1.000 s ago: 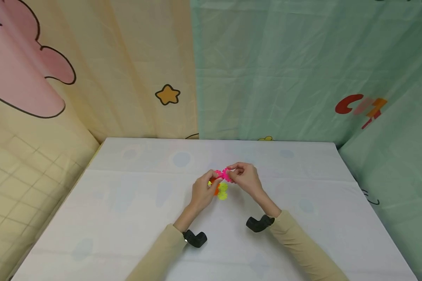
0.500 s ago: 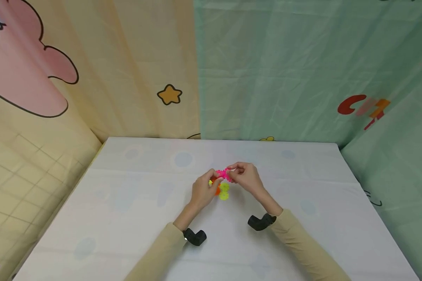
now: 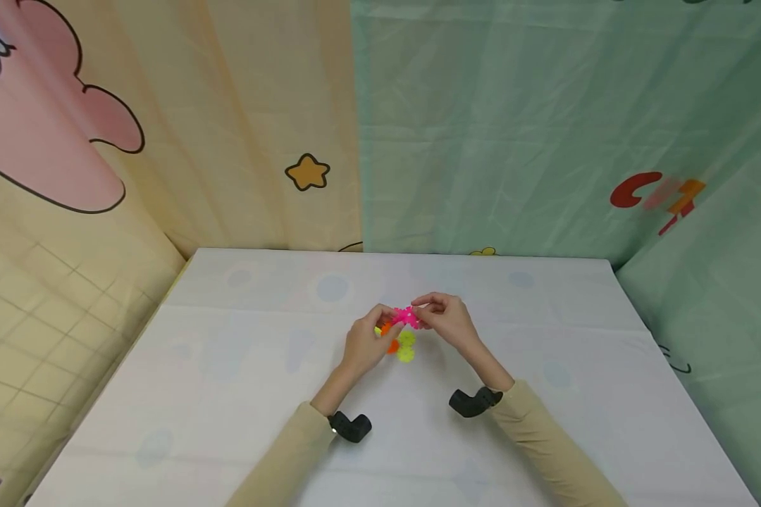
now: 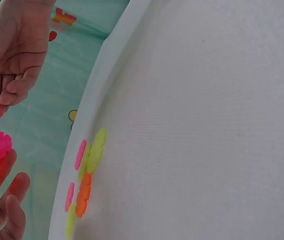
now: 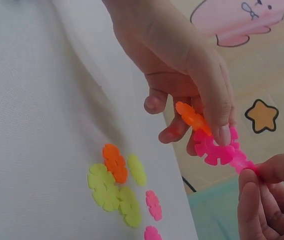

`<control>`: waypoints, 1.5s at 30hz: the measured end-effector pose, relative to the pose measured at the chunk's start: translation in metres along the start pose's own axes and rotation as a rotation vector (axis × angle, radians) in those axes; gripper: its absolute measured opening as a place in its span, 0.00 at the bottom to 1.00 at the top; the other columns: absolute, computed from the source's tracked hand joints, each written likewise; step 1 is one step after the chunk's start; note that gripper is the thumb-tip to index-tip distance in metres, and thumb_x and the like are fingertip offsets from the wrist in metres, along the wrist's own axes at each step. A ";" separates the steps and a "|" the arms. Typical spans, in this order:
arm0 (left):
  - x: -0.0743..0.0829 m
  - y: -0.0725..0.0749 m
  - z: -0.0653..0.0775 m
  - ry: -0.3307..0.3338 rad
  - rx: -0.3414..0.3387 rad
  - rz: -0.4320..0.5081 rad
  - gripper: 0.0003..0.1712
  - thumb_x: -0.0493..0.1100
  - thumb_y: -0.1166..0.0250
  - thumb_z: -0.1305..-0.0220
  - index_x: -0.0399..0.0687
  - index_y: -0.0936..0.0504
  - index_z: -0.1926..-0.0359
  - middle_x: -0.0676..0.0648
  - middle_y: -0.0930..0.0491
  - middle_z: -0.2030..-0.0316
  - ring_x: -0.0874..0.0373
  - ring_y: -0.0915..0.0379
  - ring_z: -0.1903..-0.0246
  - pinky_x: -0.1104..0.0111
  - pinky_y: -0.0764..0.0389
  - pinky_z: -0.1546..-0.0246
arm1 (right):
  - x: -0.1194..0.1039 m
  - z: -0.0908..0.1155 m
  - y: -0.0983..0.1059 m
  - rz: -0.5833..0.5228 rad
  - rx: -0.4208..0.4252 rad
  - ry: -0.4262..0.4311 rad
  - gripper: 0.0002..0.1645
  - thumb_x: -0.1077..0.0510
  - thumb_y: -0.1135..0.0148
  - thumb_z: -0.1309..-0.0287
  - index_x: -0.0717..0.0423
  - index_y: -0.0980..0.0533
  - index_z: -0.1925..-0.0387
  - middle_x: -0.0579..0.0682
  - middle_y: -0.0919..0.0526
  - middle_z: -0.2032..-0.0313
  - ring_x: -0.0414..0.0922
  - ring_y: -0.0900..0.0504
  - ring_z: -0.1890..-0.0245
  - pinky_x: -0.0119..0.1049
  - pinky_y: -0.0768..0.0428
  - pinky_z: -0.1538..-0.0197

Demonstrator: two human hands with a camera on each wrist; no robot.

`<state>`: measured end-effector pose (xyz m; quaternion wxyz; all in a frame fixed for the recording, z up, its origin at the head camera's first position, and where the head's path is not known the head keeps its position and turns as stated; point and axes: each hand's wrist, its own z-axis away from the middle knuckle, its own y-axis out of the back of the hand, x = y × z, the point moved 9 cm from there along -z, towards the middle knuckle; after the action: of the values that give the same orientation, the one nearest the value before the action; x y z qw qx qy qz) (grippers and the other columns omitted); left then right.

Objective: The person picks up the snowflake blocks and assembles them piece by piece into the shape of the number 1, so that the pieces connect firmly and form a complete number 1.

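Observation:
My left hand (image 3: 364,345) pinches a pink notched flower-shaped disc (image 5: 214,147) between thumb and fingers; an orange notched disc (image 5: 192,117) is joined to it. From the other side, my right hand (image 3: 447,320) pinches a second pink disc (image 5: 241,162) by its edge. The two pink discs meet between the hands, above the table; fingertips partly cover them, so how deeply they slot together I cannot tell. Below the hands lie loose discs: an orange one (image 5: 115,163), some yellow-green ones (image 5: 103,186) and pink ones (image 5: 153,205).
A white cloth covers the table (image 3: 228,394), whose far edge runs just beyond the hands. Behind it hang printed curtains, one cream (image 3: 241,105) and one green (image 3: 482,127). Black wrist mounts (image 3: 475,401) sit on both forearms.
The head view has shifted slightly. Between the hands, the pink discs look closer together and a little further right. Both hands keep their pinch, and the loose discs stay where they lay.

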<state>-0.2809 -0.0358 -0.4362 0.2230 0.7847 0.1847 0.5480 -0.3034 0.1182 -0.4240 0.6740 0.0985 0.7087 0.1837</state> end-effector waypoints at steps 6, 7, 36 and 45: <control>0.004 0.003 -0.002 -0.033 0.051 -0.029 0.15 0.48 0.31 0.43 0.50 0.19 0.56 0.49 0.16 0.69 0.58 0.24 0.72 0.75 0.28 0.73 | 0.001 0.000 0.001 -0.003 0.021 -0.010 0.12 0.58 0.38 0.40 0.62 0.18 0.59 0.62 0.15 0.69 0.56 0.16 0.70 0.34 0.16 0.65; 0.005 0.003 -0.002 -0.043 0.065 -0.033 0.15 0.49 0.31 0.43 0.51 0.18 0.56 0.49 0.16 0.70 0.58 0.24 0.73 0.75 0.28 0.74 | 0.000 0.000 0.001 -0.007 0.024 -0.009 0.12 0.58 0.38 0.40 0.62 0.18 0.59 0.62 0.15 0.69 0.55 0.15 0.70 0.34 0.16 0.65; -0.012 0.028 -0.006 -0.008 0.168 -0.017 0.11 0.46 0.35 0.38 0.48 0.20 0.56 0.49 0.19 0.76 0.62 0.31 0.80 0.76 0.32 0.81 | 0.026 -0.009 0.007 0.112 0.022 -0.024 0.15 0.60 0.34 0.44 0.61 0.20 0.54 0.58 0.15 0.61 0.45 0.23 0.75 0.30 0.21 0.70; -0.014 0.029 -0.007 0.002 0.156 0.030 0.11 0.46 0.35 0.38 0.46 0.18 0.57 0.50 0.20 0.74 0.59 0.30 0.74 0.75 0.30 0.76 | 0.044 -0.014 0.007 0.175 -0.002 -0.084 0.16 0.59 0.34 0.44 0.61 0.20 0.54 0.58 0.16 0.59 0.44 0.22 0.73 0.31 0.20 0.69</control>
<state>-0.2904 -0.0662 -0.4287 0.1526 0.8019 0.2153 0.5360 -0.3216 0.1398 -0.4612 0.6846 0.1669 0.6684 0.2382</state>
